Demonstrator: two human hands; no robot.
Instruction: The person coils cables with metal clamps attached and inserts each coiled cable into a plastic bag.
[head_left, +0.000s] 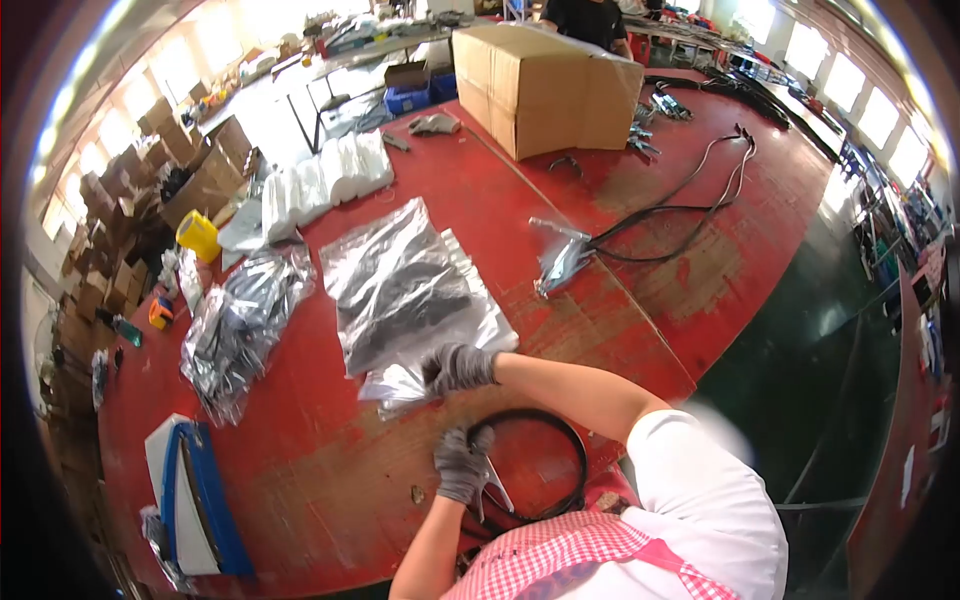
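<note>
My left hand [463,466], in a grey glove, is closed around a coil of black cable [583,462] near the table's front edge. A pale, flat piece [495,487] shows beside that hand; what it is I cannot make out. My right hand [462,368], also gloved in grey, is over the near end of a stack of clear plastic bags [405,290]. Its fingers are curled against the bag film, and their tips are partly hidden. The bags lie flat and overlap, with a dark patch showing through the top one.
On the red table [300,480] stand a large cardboard box [540,95], a bagged dark bundle [245,320], white plastic rolls [330,180], a yellow roll [199,235] and a blue-white panel [190,500]. A cable with a bagged end [660,210] lies right. A person [590,22] is behind the box.
</note>
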